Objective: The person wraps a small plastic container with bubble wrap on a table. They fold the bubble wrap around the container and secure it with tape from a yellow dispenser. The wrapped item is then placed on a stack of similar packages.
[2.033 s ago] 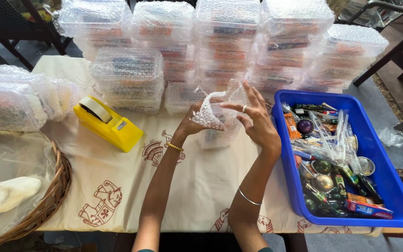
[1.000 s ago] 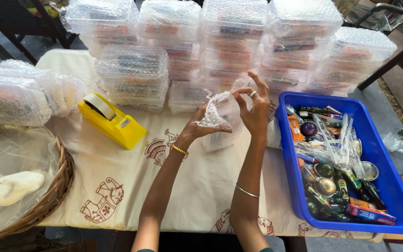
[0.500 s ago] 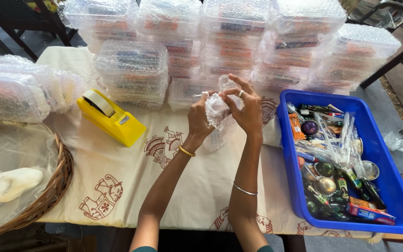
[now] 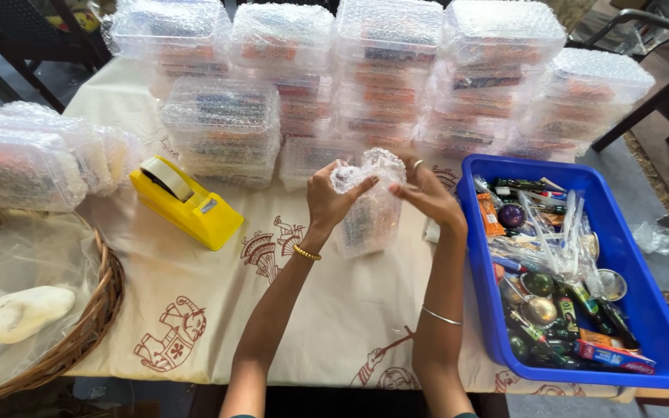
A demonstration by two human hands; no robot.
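Observation:
A small parcel wrapped in bubble wrap (image 4: 367,209) stands upright on the printed tablecloth (image 4: 195,286) in the middle of the table. My left hand (image 4: 333,195) grips its left top corner, thumb laid across the wrap. From the right, my right hand (image 4: 426,193) pinches the wrap near the top. Both wrists wear thin bangles, and the right hand has a ring.
Stacks of bubble-wrapped boxes (image 4: 381,77) fill the back of the table, with more at the left (image 4: 25,159). A yellow tape dispenser (image 4: 186,203) sits left of my hands. A blue tub (image 4: 663,340) of small items is at right, a wicker basket (image 4: 94,310) at left.
The parcel has come down from mid-air and now stands on the cloth. Both hands lowered with it and closed in on its top.

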